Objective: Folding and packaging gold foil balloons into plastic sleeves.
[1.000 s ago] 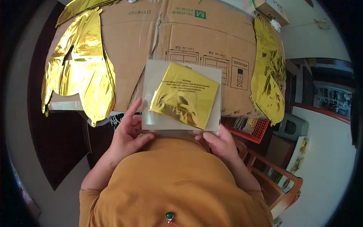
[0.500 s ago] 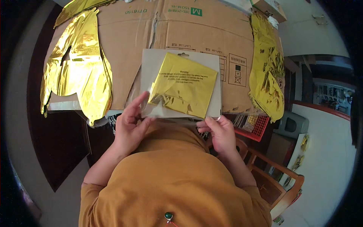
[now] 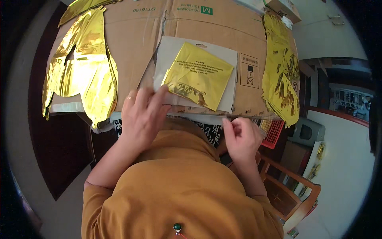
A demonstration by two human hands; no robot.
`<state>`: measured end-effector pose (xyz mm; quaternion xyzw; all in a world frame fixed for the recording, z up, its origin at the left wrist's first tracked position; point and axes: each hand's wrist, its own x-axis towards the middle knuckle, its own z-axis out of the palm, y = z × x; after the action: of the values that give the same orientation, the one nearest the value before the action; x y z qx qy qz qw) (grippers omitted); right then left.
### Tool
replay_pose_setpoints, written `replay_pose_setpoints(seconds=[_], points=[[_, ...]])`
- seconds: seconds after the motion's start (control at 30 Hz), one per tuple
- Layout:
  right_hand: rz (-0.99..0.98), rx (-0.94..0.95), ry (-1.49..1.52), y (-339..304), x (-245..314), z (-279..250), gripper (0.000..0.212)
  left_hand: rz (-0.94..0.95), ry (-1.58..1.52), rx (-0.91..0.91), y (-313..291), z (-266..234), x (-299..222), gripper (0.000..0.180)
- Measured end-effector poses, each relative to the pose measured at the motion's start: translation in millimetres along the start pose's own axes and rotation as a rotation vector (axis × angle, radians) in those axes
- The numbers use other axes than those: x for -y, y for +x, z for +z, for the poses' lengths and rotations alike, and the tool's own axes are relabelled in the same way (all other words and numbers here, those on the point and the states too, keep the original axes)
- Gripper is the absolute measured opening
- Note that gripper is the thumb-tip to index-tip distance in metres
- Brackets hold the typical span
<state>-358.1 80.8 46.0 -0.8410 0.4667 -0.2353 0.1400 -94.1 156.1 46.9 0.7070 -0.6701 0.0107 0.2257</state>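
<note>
Head view. The clear packet (image 3: 169, 51) of folded gold foil (image 3: 201, 77), held between both hands a moment earlier, lay farther forward on the cardboard (image 3: 215, 28), which apparently now bore its weight. The left hand (image 3: 144, 115), fingers loosely spread at its lower left corner, clasped nothing. The right hand (image 3: 242, 137) curled near the lower right corner; whether it pinched film could not be told.

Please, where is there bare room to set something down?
Flat brown cardboard lies bare between shiny gold foil at left and a clear squarish plastic packet, and beyond the packet. Left hand and right hand crowd its near edge.
</note>
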Motion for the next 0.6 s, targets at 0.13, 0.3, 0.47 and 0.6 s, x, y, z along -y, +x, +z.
replay_pose_setpoints(seconds=[0.13,0.3,0.47,0.6], points=[[-0.284,0.018,0.333,-6.6,24.6,15.4,0.020,0.215,-0.189,-0.037,7.3,17.8,19.9,0.029],[-0.460,-0.021,0.278,-3.9,33.1,50.2,0.032,0.210,-0.196,-0.190,3.9,29.6,23.3,0.020],[-0.477,0.021,0.043,3.7,53.8,71.8,0.061,0.307,-0.187,-0.331,7.0,41.0,23.7,0.023],[-0.269,0.134,-0.043,10.5,65.1,84.1,0.085,0.264,-0.285,-0.329,5.0,48.2,22.6,0.025]])
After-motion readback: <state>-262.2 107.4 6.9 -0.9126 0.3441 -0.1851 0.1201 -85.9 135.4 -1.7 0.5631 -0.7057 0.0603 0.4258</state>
